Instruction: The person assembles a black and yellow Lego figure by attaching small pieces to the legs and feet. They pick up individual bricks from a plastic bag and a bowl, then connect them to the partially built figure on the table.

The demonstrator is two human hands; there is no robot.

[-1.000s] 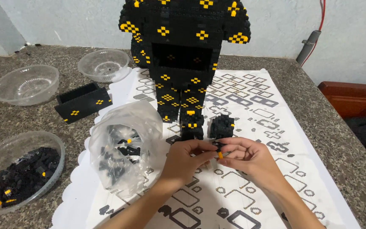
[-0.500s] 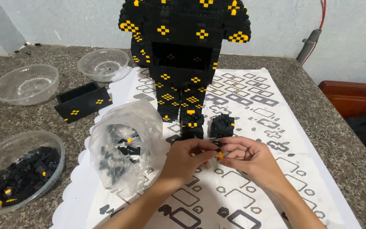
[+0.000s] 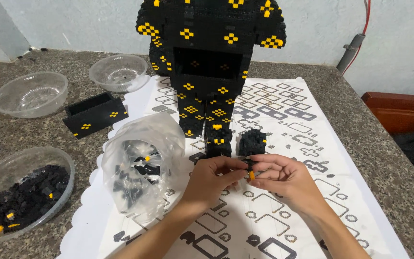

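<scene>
Granite counter (image 3: 34, 62), patterned mat (image 3: 283, 120): both hands pinch small brick piece (image 3: 251, 172); brick bag (image 3: 140, 168) beside left hand (image 3: 214, 180), right hand (image 3: 283, 180).

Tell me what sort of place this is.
Probably a home hobby corner, not a workshop: a speckled stone counter against a painted wall, covered by a patterned white mat. A tall black and yellow brick figure stands on it, with clear bowls and a bag of loose bricks.

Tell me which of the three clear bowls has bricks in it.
The near-left bowl, full of black and a few yellow bricks. The two far bowls hold none.
</scene>
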